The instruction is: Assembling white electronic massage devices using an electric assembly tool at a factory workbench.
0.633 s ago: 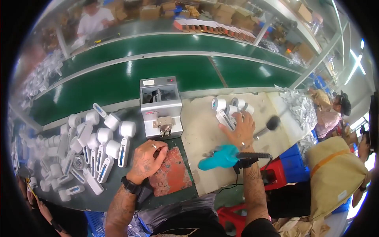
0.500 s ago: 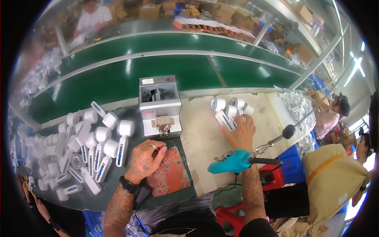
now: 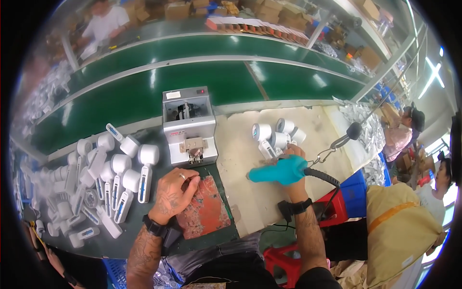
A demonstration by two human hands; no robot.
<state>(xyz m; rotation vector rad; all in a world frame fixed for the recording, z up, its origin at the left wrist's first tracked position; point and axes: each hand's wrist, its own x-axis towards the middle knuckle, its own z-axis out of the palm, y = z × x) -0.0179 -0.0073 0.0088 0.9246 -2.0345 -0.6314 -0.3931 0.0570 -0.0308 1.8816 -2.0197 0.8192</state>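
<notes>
My left hand rests by the near foot of a grey benchtop machine, at the edge of a worn red mat. Its fingers are curled closed; anything inside them is hidden. My right hand is mostly covered by a teal power screwdriver hanging on a cord and spring hook. Only fingertips show beyond the tool, next to several white round-headed handheld devices on the tan cardboard sheet. Whether that hand grips anything is hidden.
Many similar white devices with blue strips are heaped on the left bench. A green conveyor runs behind. White parts lie at the right, above a blue crate. Other people work nearby.
The teal screwdriver has shifted away from me, now covering the back of my right hand. That hand has drawn back a little from the white devices. My left hand stays by the mat.
</notes>
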